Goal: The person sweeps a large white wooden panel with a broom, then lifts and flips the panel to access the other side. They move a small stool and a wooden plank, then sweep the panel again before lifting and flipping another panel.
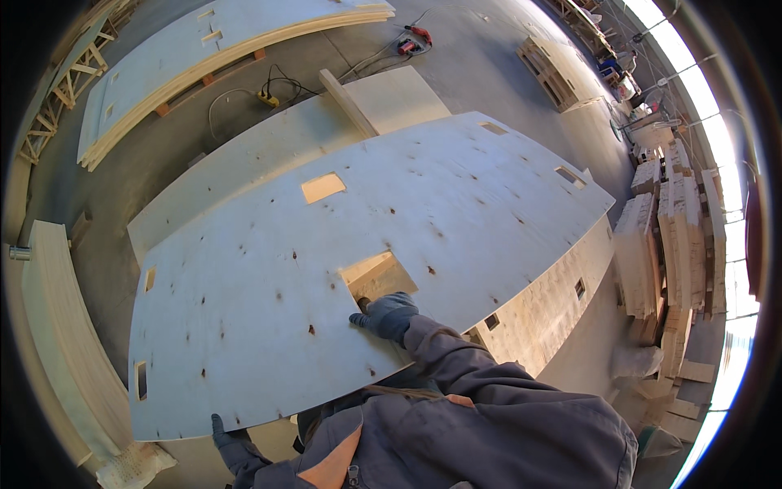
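Note:
A large pale plywood panel (244, 318), dotted with dark knots and cut with several rectangular openings, lies broad in front of me. My right hand (389, 316), in a grey glove, grips it at the near edge of the middle cutout (381, 277); the thumb rests on top and the fingers reach into the opening, partly hidden. At the panel's near left edge, my gloved left hand (231, 433) is closed on the rim, with its thumb above and its other fingers out of sight underneath.
Under and behind the panel are more plywood sheets (301, 134), with a board (349, 104) across them. A panel stack (236, 45) stands far left; long boards (69, 326) lie left. Cables and a red tool (419, 34) are on the floor. Stacked wood (635, 253) lines the right.

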The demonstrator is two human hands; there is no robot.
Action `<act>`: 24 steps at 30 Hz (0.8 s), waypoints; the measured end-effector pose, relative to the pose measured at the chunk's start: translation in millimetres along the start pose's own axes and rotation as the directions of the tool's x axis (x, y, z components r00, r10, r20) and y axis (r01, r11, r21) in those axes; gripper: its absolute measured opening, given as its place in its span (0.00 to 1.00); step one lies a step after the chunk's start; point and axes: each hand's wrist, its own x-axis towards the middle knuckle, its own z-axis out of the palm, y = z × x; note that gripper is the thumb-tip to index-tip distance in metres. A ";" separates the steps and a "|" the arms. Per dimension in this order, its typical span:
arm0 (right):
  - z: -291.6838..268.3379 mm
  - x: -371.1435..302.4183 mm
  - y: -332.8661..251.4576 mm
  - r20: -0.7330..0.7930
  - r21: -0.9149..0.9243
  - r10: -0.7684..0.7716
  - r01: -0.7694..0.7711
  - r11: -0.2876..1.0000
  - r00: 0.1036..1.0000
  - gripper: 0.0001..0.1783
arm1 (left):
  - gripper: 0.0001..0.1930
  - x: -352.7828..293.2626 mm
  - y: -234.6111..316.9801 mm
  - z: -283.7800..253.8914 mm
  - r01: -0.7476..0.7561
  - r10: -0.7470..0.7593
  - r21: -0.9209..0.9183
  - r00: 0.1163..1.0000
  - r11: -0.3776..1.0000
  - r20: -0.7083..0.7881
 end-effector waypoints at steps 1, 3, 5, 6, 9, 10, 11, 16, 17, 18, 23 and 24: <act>-3.9 0.4 -3.3 -0.005 0.010 0.001 -0.001 1.000 1.000 0.37 | 0.33 0.0 7.3 7.3 -0.020 0.020 0.008 1.000 1.000 -0.005; -6.7 0.8 -2.6 0.010 0.043 0.033 -0.033 0.999 0.999 0.37 | 0.32 -11.6 15.3 37.5 -0.034 0.034 0.029 0.999 0.999 0.010; -13.2 1.7 -4.8 0.007 0.070 0.053 -0.053 0.996 0.999 0.37 | 0.31 -36.4 33.2 87.3 -0.023 0.021 0.058 0.998 0.998 0.052; -16.9 2.6 -8.3 -0.002 0.080 0.052 -0.052 0.995 0.999 0.37 | 0.31 -28.5 39.8 87.5 -0.071 0.067 0.077 0.996 0.994 0.061; -23.5 10.0 -17.3 -0.042 0.114 0.081 -0.076 0.991 0.996 0.37 | 0.31 13.4 64.6 81.9 -0.125 0.113 0.117 0.988 0.985 0.105; -23.6 12.6 -17.8 -0.058 0.128 0.090 -0.082 0.988 0.994 0.36 | 0.30 23.5 73.0 81.6 -0.100 0.086 0.118 0.989 0.988 0.117; -26.7 13.6 -18.8 -0.041 0.138 0.094 -0.087 0.987 0.995 0.36 | 0.30 33.6 80.1 81.9 -0.072 0.056 0.121 0.990 0.990 0.130; -38.9 24.4 -18.8 0.019 0.202 0.153 -0.153 0.967 0.988 0.37 | 0.29 52.7 108.8 141.5 -0.013 -0.010 0.187 0.992 0.982 0.124; -40.1 25.2 -14.8 0.033 0.211 0.166 -0.169 0.963 0.986 0.37 | 0.28 45.4 110.1 163.9 0.040 -0.062 0.201 0.993 0.979 0.101; -40.9 28.0 -12.0 0.044 0.217 0.171 -0.177 0.960 0.984 0.37 | 0.28 44.1 108.5 176.7 0.031 -0.054 0.212 0.993 0.977 0.101; -30.6 50.0 1.5 0.095 0.290 0.207 -0.225 0.930 0.974 0.37 | 0.28 67.0 103.7 212.9 0.011 -0.037 0.271 0.995 0.962 0.089; -19.0 52.3 6.0 0.082 0.287 0.211 -0.226 0.931 0.974 0.37 | 0.28 71.9 101.5 216.3 0.010 -0.036 0.282 0.996 0.959 0.087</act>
